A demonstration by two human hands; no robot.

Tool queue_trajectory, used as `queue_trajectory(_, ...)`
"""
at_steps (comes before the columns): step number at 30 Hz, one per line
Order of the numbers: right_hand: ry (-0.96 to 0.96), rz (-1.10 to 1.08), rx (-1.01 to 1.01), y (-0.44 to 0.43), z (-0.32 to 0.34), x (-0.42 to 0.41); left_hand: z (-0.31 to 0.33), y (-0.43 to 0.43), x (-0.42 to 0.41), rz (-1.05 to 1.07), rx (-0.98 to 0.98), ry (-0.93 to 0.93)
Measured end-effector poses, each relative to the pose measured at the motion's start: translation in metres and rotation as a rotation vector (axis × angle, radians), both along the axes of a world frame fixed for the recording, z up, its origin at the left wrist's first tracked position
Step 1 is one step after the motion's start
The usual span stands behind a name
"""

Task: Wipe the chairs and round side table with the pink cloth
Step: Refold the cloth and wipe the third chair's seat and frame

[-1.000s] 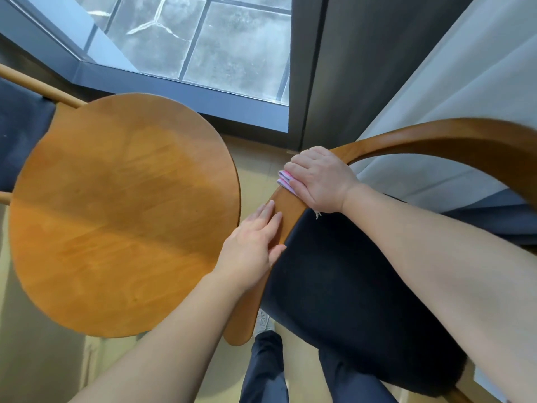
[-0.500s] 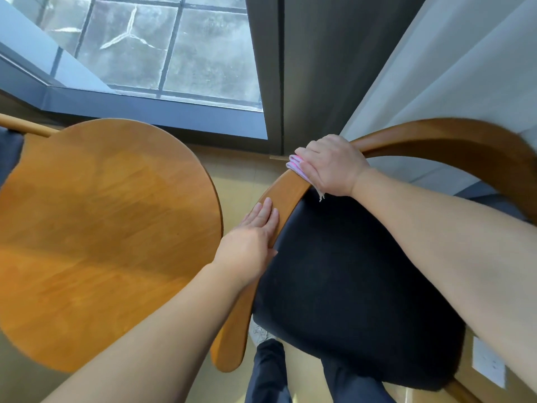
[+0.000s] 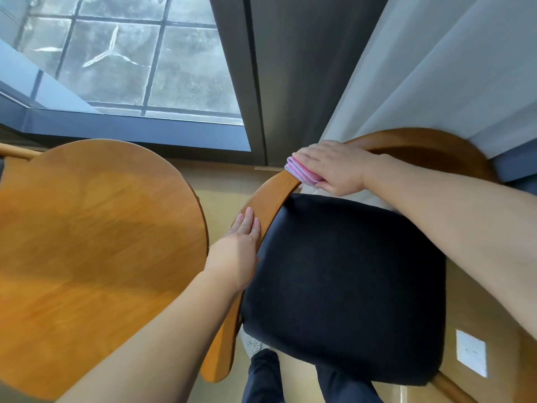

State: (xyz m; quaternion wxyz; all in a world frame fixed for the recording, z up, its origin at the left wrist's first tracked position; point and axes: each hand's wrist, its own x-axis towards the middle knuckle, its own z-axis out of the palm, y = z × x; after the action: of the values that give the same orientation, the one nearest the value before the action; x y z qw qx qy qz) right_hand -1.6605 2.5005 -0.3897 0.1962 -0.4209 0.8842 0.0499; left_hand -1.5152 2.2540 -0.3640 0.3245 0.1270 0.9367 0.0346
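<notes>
No legible text, label, brand, number or sign is present; the white plate (image 3: 471, 357) right of the chair (image 3: 343, 286) carries no readable marking.

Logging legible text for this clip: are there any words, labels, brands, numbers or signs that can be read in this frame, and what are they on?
None: no readable text shows in this frame.
pink cloth: no tag or print visible.
white wall plate: only faint specks, too small to read.
round side table and chair: plain wood, no label or number visible.
</notes>
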Motion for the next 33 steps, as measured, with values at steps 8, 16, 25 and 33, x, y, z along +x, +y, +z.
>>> queue_trajectory(8, 0.098, -0.08, -0.045, -0.002, -0.006, -0.001, 0.002, 0.004, 0.001, 0.033, -0.043, -0.012)
queue_trajectory(16, 0.164, -0.19, -0.021, 0.033, 0.006, -0.004, 0.006, 0.008, 0.001, 0.084, -0.048, -0.027)
queue_trajectory(25, 0.157, -0.422, -0.024, 0.102, 0.03, 0.006, 0.005, 0.011, 0.004, 0.112, -0.055, 0.01)
queue_trajectory(33, 0.143, -0.593, -0.119, 0.142, 0.03, 0.019, 0.023, 0.062, -0.013, 0.088, 0.014, 0.193)
